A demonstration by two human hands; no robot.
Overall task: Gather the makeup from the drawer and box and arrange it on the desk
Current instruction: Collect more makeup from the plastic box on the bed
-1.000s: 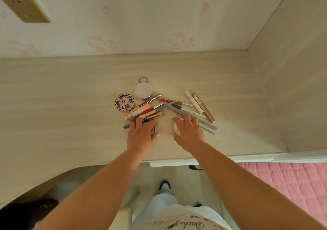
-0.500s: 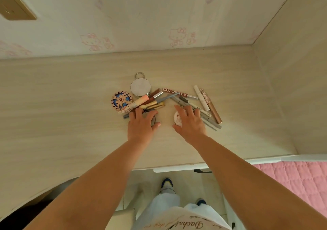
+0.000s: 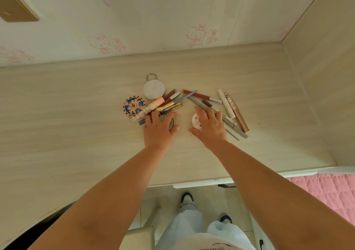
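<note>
A pale wood-grain tabletop fills a corner, backed by a wall printed with faint pink cats and flanked by a side panel on the right. The makeup lies clustered mid-tabletop. Just behind the left hand sit a round silver compact and a blue patterned compact; its fingers curl round a dark-rimmed compact. The right hand grips what seems a floral compact, pencils beside it. A pink quilt shows lower right.
</note>
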